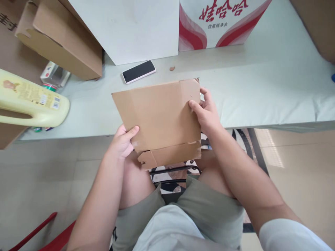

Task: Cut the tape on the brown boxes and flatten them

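Note:
Between my two hands I hold a flattened brown cardboard box [159,113], tilted over my lap at the table's front edge. A narrow flap [172,155] with notched ends hangs along its lower side. My left hand [125,139] pinches the left edge, thumb on top and fingers underneath. My right hand [208,113] grips the right edge near the upper corner, its thumb lying on the face of the board. The fingertips under the cardboard are hidden. Just beyond the box's far edge lies a phone [139,71] with a dark screen.
The table has a pale green cloth [261,90]. At the back stand a white box [136,28] and a red-and-white water carton [222,26]. On the left are a brown cardboard box [65,38], a clear bottle [56,75] and a yellow jug [31,101]. A small brown scrap [172,68] lies near the phone.

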A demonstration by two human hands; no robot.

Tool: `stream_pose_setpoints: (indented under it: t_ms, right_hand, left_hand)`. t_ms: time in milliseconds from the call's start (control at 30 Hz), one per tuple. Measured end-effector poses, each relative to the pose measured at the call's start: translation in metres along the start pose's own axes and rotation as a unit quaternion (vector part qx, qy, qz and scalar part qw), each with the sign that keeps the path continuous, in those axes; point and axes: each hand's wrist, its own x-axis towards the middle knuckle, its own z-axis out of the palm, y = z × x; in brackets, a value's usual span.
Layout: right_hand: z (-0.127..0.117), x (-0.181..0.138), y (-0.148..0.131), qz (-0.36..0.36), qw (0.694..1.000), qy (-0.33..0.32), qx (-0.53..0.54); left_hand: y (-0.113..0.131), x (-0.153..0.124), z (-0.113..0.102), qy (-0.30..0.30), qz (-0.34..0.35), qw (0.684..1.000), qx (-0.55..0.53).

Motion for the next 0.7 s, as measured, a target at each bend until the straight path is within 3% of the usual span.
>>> stream_pose_setpoints:
  t_ms: [300, 567, 700]
  right_hand:
    - [-0.003, 0.005, -0.003, -0.046, 0.995, 0.071, -0.058]
    - [-0.016, 0.03, 0.001, -0.056, 0.984, 0.163, -0.045]
    - [-0.012, 0.038, 0.0, -0.028, 0.982, 0.188, -0.025]
  left_hand:
    - [0.007, -0.011, 0.012, -0.006, 0.009, 0.999, 0.036]
    - [0.003, 0.018, 0.02, -0.03, 0.002, 0.999, 0.042]
    - [0.005, 0.024, 0.012, -0.024, -0.005, 0.999, 0.028]
